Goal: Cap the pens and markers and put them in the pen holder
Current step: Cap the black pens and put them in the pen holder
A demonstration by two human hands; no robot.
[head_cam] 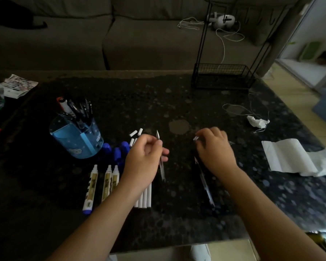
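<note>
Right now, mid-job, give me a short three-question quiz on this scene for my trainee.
1. True or false: the pen held in the left hand is capped.
2. Fill in: the fingers of the right hand pinch a small ____.
3. The blue pen holder stands: A) left of both hands B) between them C) right of both.

Key: 1 false, its tip is bare and points up; 2 cap; 3 A.

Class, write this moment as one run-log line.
left hand: holds uncapped pen | right hand: pinches cap | pen holder: contains pens
</note>
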